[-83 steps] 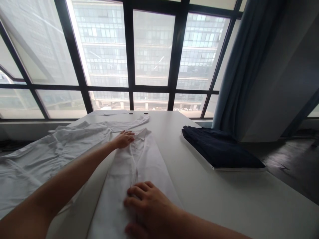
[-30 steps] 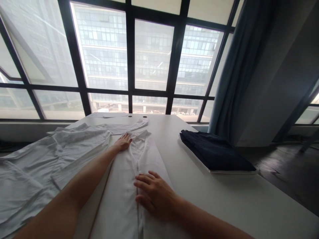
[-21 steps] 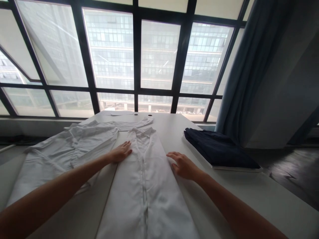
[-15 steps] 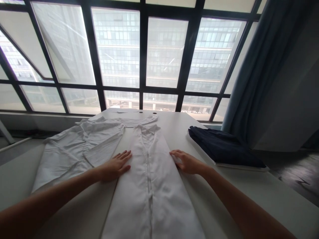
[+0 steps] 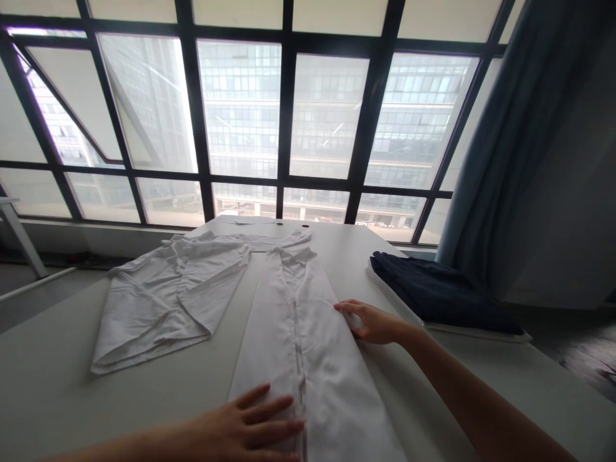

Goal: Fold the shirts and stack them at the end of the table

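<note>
A white collared shirt (image 5: pixel 327 359), its sides folded in to a long narrow strip, lies on the white table in front of me with the collar pointing away. My left hand (image 5: pixel 255 427) is over its near left part, fingers spread, close to the centre gap. Whether the palm presses on the cloth I cannot tell. At the right edge of the shirt, about midway up, my right hand (image 5: pixel 368 321) rests with its fingers slightly bent and fingertips on the cloth. No fabric is visibly pinched in it.
Another white shirt (image 5: pixel 163 289) lies loosely spread at the left. A dark navy folded cloth (image 5: pixel 437 292) sits on a white layer at the right. Large framed windows (image 5: pixel 240 115) stand behind the table (image 5: pixel 351 240), and a blue-grey curtain (image 5: pixel 486 173) hangs on the right.
My left hand has moved from the shirt's upper left edge down toward me and over the cloth. My right hand stays at the right edge. The view has tilted slightly.
</note>
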The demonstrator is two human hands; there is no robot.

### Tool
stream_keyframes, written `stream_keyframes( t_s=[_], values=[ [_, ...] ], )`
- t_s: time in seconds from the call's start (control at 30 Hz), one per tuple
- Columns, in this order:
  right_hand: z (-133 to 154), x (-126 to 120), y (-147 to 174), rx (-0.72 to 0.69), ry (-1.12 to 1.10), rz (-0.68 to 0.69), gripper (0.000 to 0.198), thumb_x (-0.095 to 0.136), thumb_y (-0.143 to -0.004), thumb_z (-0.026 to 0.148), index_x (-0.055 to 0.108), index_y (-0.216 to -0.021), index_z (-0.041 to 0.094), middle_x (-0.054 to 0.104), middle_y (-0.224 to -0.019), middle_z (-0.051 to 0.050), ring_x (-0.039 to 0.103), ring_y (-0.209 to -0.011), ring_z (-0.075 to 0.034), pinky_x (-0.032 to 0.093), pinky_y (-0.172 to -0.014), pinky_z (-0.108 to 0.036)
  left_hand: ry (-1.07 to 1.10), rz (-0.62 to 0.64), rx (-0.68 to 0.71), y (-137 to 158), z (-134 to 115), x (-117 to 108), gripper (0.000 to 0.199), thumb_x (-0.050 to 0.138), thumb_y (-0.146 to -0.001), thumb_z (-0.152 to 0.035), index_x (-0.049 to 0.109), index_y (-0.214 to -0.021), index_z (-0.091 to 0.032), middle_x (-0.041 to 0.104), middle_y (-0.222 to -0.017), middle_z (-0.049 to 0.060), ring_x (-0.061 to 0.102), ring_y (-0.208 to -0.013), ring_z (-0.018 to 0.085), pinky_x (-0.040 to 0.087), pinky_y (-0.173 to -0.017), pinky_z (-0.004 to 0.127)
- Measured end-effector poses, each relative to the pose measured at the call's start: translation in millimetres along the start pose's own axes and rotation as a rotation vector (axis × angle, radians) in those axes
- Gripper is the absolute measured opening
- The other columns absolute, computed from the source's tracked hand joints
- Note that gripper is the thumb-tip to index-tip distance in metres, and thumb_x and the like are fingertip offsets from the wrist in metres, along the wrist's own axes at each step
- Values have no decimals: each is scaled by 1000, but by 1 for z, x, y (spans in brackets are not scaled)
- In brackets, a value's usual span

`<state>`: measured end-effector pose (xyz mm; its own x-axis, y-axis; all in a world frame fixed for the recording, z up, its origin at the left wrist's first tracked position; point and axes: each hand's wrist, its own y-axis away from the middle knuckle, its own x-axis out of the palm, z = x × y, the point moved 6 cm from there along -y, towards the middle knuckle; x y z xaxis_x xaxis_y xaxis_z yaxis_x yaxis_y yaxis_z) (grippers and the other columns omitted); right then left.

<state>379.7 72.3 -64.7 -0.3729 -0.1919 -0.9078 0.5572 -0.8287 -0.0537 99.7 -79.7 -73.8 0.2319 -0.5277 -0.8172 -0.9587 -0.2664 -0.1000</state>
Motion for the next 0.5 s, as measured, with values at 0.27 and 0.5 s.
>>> stream_keyframes(
  t_s=[0.27,0.5],
  values=[
    [-1,-3,-3,-4,42,-133,48,62,-81,16,66,-128,18,58,-131,-11,57,-118,-27,43,-107,-37,-59,-117,-312,25,82,-71,59,54,-84,-16,52,-141,-28,42,-154,7,29,-146,27,28,-117,47],
    [3,4,4,38,31,124,88,91,-57,28,59,-138,29,29,-155,-12,32,-139,-37,29,-115,-49,-119,34,-217,10,76,-61,65,71,-77,-32,54,-140,-31,35,-158,7,21,-148,34,9,-119,56]
  ],
)
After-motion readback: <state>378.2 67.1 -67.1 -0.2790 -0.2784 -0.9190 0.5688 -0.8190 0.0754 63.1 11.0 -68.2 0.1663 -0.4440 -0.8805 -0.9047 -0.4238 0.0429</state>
